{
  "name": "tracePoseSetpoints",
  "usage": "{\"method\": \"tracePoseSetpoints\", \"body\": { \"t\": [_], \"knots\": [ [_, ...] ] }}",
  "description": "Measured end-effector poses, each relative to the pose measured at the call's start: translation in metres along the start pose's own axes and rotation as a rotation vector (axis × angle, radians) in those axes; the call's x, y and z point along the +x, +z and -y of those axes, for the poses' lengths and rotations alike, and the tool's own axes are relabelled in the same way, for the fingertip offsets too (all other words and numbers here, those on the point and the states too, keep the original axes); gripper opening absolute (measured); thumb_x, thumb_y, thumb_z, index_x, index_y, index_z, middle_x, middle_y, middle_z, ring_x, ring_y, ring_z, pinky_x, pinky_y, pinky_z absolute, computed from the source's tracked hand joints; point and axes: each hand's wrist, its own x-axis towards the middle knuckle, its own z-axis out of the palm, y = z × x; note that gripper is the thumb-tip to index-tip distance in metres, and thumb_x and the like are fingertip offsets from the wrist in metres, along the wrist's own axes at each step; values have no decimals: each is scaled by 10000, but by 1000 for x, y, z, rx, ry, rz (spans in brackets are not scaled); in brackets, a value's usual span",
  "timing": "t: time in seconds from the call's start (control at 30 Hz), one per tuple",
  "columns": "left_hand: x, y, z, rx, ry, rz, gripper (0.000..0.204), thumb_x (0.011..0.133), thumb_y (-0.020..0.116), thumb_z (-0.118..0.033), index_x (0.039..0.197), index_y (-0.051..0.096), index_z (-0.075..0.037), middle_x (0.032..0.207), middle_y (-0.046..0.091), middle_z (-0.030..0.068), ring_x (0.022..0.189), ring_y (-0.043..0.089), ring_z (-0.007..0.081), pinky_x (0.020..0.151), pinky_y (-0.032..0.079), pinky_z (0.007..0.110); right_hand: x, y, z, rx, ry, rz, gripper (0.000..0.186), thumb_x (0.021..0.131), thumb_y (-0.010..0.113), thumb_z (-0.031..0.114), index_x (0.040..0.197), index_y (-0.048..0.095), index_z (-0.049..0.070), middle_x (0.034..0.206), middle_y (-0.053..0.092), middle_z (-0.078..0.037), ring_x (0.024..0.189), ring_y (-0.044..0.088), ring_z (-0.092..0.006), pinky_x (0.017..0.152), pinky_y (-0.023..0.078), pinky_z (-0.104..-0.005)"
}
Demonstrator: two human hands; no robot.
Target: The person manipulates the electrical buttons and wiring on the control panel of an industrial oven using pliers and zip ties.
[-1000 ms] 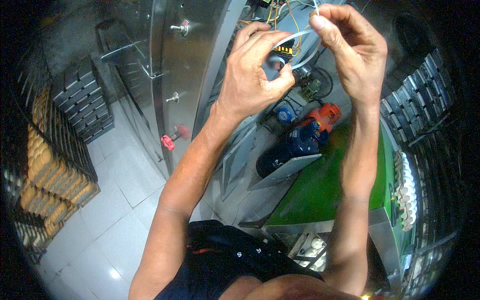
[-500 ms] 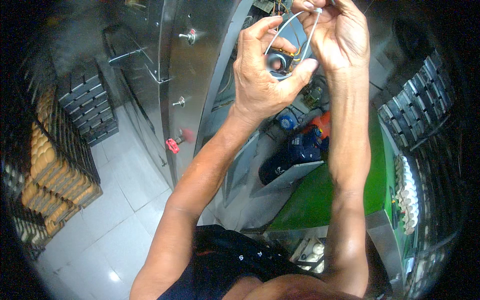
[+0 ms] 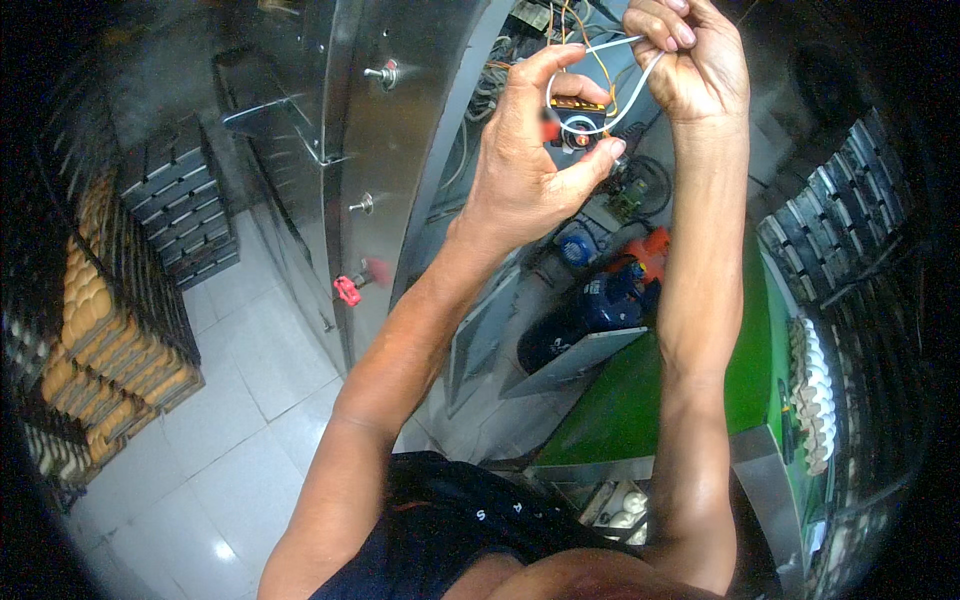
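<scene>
My left hand [image 3: 515,160] curves its fingers and thumb around a small black electrical part [image 3: 578,128]. That part has an orange-yellow strip on top, a round pale collar and a blurred red spot beside the palm. A thin white cable [image 3: 640,85] makes a loop in front of it, passing close to my left fingertips. Higher up on the right, my right hand [image 3: 692,65] is closed, pinching the white cable near its end. Orange wires [image 3: 602,62] run up from behind the part into the wiring [image 3: 528,58] of an open cabinet.
A steel panel [image 3: 375,140] with toggle switches and a red valve knob [image 3: 347,290] stands left of my arm. Below are a dark blue cylinder [image 3: 590,310] and a green surface [image 3: 610,410]. Stacked egg trays [image 3: 115,350] stand at far left, others [image 3: 815,400] at right.
Both hands have shifted slightly right. The black part has moved with my left hand and its collar shows more fully. The white loop now leans over toward my right hand.
</scene>
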Motion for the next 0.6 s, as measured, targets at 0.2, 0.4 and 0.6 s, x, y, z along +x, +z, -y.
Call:
{"method": "tracePoseSetpoints", "body": {
  "t": [0.2, 0.4, 0.6],
  "knots": [
    [4, -1, -1, -129, -46, 27, 858, 739, 816, -24, 1426, 302, -40, 1121, 648, 122, 959, 639, 138, 819, 535, 273, -19, 17, 4, -74, 13, 93, 130, 1010, 521, 158, 936, 526, 52, 632, 396, 25, 444, 334, -57, 417, 290, -201],
    [6, -3, 2, -58, -35, 71, 734, 740, 833, -70, 1318, 383, -28, 1143, 649, 131, 966, 652, 162, 843, 540, 281, -21, 22, 16, -82, 93, 215, 149, 1028, 489, 175, 971, 547, 50, 630, 404, 30, 446, 340, -51, 414, 291, -204],
    [13, -8, 7, 93, 37, 137, 591, 684, 895, -164, 1151, 558, -32, 1064, 669, 93, 952, 646, 141, 830, 535, 281, -20, 20, 8, -212, 43, 281, 132, 1020, 504, 177, 990, 548, 56, 639, 446, 28, 442, 373, -43, 416, 312, -194]
  ]
}}
